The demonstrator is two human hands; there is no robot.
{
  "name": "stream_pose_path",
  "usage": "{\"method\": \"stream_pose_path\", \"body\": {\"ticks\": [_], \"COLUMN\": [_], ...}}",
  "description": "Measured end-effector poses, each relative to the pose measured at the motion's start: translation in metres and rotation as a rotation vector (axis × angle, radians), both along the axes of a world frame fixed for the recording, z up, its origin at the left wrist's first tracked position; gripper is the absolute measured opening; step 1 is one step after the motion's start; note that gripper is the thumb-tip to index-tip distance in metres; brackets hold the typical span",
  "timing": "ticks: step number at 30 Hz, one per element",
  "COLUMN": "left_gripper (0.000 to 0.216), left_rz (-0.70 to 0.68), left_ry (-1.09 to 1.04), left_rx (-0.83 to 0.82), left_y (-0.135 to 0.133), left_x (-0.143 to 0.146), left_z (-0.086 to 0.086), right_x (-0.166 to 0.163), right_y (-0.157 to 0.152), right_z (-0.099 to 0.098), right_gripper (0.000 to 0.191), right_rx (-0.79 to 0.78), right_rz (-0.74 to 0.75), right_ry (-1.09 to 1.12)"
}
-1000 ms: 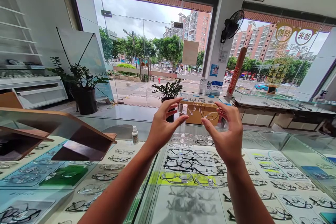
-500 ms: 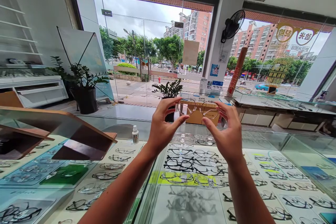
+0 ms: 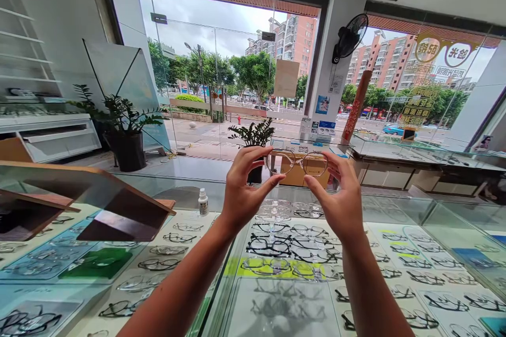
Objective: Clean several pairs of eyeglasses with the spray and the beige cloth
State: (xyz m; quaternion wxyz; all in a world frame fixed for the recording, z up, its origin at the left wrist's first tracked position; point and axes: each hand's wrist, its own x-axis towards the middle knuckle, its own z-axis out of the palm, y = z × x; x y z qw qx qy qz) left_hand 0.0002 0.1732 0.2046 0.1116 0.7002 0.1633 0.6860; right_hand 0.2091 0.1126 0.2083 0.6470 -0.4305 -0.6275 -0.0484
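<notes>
A pair of thin-rimmed eyeglasses (image 3: 293,161) with round lenses is held up in front of me, above the glass counter. My left hand (image 3: 250,179) pinches the rim of the left lens between thumb and fingers. On the other side, my right hand (image 3: 339,185) grips the right lens rim in the same way. Both forearms reach forward over the display case. Beneath the hands, several eyeglass frames (image 3: 271,246) lie in rows inside the case.
A small white bottle (image 3: 203,203) stands on the counter left of my arms. Wooden-edged display boards (image 3: 118,195) lean at the left. Potted plants (image 3: 126,137) stand by the glass front. Another display case (image 3: 454,231) adjoins at right, and a wall fan (image 3: 350,37) hangs on the pillar.
The eyeglasses have turned slightly, so the bridge between the lenses now shows more clearly. Both hands keep their hold and have shifted only a little to the left.
</notes>
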Motion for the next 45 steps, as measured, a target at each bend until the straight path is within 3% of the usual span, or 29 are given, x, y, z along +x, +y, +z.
{"method": "stream_pose_path", "body": {"ticks": [4,8,13,20,27,33,38,45], "left_gripper": [0.057,0.06,0.061,0.061,0.06,0.059,0.055,0.052], "left_rz": [-0.061,-0.207,-0.327,-0.223,-0.24,-0.34,-0.425,-0.437], "left_ry": [-0.028,-0.074,-0.11,-0.055,-0.033,0.105,0.365,0.511], "left_rx": [-0.012,-0.088,-0.198,-0.197,-0.255,-0.284,-0.28,-0.24], "left_y": [0.004,0.013,0.022,0.027,0.033,0.036,0.032,0.029], "left_x": [0.001,0.003,0.004,0.005,0.004,-0.011,-0.022,-0.024], "left_z": [0.0,-0.002,-0.005,-0.008,-0.008,-0.006,-0.001,0.004], "right_x": [-0.002,-0.004,-0.004,0.0,0.004,0.025,0.04,0.033], "right_y": [-0.002,0.001,0.012,0.023,0.037,0.033,0.035,0.041], "right_z": [0.0,-0.002,-0.007,-0.012,-0.015,-0.003,-0.001,-0.006], "right_gripper": [0.052,0.052,0.055,0.059,0.069,0.046,0.03,0.019], "right_rx": [0.004,-0.016,-0.059,-0.15,-0.233,-0.414,-0.652,-0.741], "right_rz": [-0.004,0.004,0.13,0.319,0.431,0.593,0.696,0.781], "right_ry": [0.003,0.016,0.114,0.276,0.324,0.374,0.169,0.053]}}
